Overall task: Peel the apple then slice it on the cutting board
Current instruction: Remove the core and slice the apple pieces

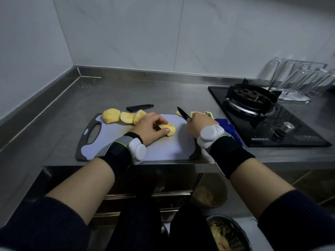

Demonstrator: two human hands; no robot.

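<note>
Nearest to me, below the counter edge, a bowl (228, 234) holds what look like pale peelings. I take it as the waste catch, so I judge the peeling done.

On the cutting board (163, 150), which lies along the counter's front edge, the left hand (149, 128) pins a peeled apple wedge (169, 130) near the middle. The thumb lies along its near side and the fingers curl over the far side. That keeps the piece from rocking under a blade.

The right hand (198, 125) is closed round the handle of a black knife (182, 113). The blade is lifted off the board, with its tip pointing away and to the left, apart from the wedge. I read this as the gap between cuts, with the edge held clear while the other hand settles the fruit.

Farther back, three peeled apple pieces (111, 115) sit in a row at the board's far left edge. I think they are parked there to leave the centre free for cutting.

Just beyond the board, the knife's black sheath (140, 107) lies on the steel counter, out of the working area. Behind the right hand are yellow scraps (197, 112), partly hidden. A blue cloth (230, 128) sits beside that wrist.

Farthest right is a gas hob (253, 98). I can see no flame on it. A rack of glasses (304, 82) stands near the wall.
</note>
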